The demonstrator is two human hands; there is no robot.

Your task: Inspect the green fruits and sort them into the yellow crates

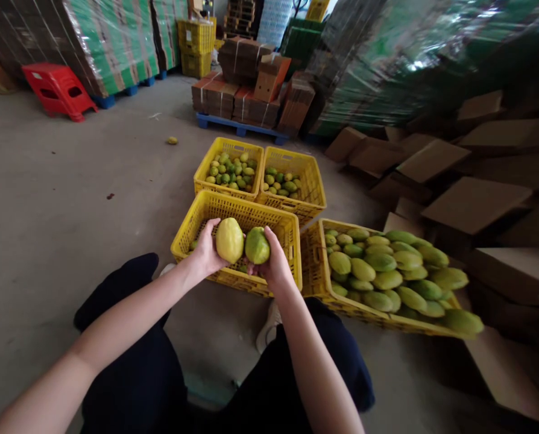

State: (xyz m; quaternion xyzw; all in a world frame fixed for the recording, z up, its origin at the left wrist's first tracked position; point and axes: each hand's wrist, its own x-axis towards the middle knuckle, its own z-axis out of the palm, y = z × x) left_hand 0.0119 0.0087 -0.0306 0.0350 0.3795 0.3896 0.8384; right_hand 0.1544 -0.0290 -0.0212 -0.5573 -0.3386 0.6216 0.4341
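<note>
My left hand (pixel 208 249) is closed around a yellow papaya (pixel 230 240). In my right hand (pixel 274 258) is a greener, rounder-looking papaya (pixel 257 245), its fingers wrapped about the side and underside. Both fruits are held close together above the near yellow crate (pixel 192 214). Parts of a few green fruits show low inside that crate, mostly hidden by my hands. To the right, another yellow crate (pixel 312 259) is heaped with large green-yellow papayas (pixel 381 261).
Two yellow crates (pixel 261 175) with smaller papayas (pixel 233 172) stand just beyond. Flattened cardboard boxes (pixel 477 205) pile up at right. Bundled cartons (pixel 251 108) rest on a blue pallet (pixel 240 128). A red stool (pixel 59 90) and a loose fruit (pixel 172 140) are on the floor.
</note>
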